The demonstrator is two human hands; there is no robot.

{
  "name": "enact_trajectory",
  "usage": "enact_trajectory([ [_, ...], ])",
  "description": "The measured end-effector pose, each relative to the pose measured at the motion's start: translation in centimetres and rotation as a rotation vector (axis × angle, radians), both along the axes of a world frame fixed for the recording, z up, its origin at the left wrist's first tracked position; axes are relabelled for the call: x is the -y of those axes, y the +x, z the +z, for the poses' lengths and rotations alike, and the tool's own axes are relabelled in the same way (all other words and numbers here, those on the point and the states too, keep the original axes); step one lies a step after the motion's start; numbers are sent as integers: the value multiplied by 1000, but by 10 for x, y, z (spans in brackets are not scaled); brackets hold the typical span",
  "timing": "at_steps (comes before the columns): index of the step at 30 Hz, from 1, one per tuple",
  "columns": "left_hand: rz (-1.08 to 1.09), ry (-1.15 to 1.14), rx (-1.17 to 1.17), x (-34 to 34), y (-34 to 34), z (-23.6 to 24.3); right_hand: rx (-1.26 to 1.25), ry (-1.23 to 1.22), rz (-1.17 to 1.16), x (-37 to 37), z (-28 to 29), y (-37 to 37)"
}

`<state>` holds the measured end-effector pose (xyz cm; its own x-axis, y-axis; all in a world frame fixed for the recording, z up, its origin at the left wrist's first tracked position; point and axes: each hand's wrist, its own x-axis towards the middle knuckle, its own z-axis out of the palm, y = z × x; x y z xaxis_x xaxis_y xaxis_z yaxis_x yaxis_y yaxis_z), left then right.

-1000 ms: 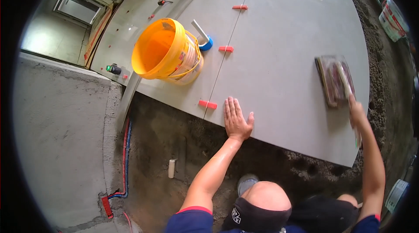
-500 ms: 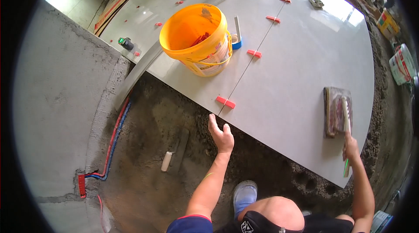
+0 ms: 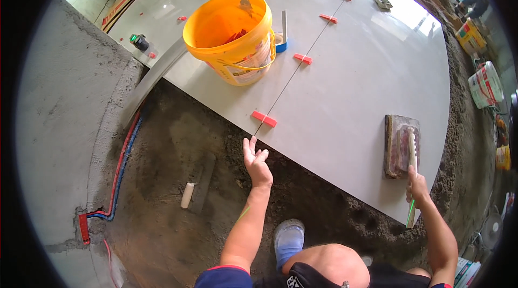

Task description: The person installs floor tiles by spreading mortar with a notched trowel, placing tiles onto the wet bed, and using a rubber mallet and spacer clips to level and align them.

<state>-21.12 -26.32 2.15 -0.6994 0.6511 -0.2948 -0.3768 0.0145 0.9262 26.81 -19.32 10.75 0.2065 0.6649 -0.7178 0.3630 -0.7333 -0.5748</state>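
Observation:
My left hand (image 3: 257, 162) is at the tile edge where a joint meets it, empty, fingers partly bent and apart. Just beyond its fingertips, a red levelling wedge (image 3: 264, 119) straddles the joint between large grey tiles (image 3: 345, 94). At the right, my right hand (image 3: 417, 185) is closed around a pale, long, stick-like handle (image 3: 411, 150) with a notched upper end. That end overlaps a dirty rectangular block (image 3: 395, 150) on the tile; whether they are joined I cannot tell. A green light line falls on the handle's lower end.
A yellow bucket (image 3: 226, 45) with red wedges stands on the tiles beside a blue tape roll (image 3: 281, 43). A trowel (image 3: 200, 185) lies on the dark mortar bed. Red and blue pipes (image 3: 125, 153) run along the left wall. Buckets (image 3: 485, 86) line the right.
The whole view has shifted, so most things sit further left and a little higher. My left hand's fingers have curled a little; my right hand still grips the handle.

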Motion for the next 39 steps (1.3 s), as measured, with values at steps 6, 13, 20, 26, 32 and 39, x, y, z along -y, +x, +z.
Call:
enact_trajectory([
  [6, -209, -65, 112, 55, 50, 24, 134, -5, 462, 40, 15, -55],
  [13, 194, -165, 795, 180, 66, 18, -80, -182, 1256, 110, 45, -215],
  [20, 242, -237, 478, 170, 80, -18, -101, -223, 1135, 118, 34, -212],
  [26, 109, -232, 661, 131, 113, -63, 52, -292, 1065, 89, 16, -188],
  [32, 129, -113, 745, 169, 106, -2, 21, -241, 1314, 94, 41, -197],
  [39, 135, -113, 694, 117, 98, -57, 58, -239, 1163, 73, 43, -209],
])
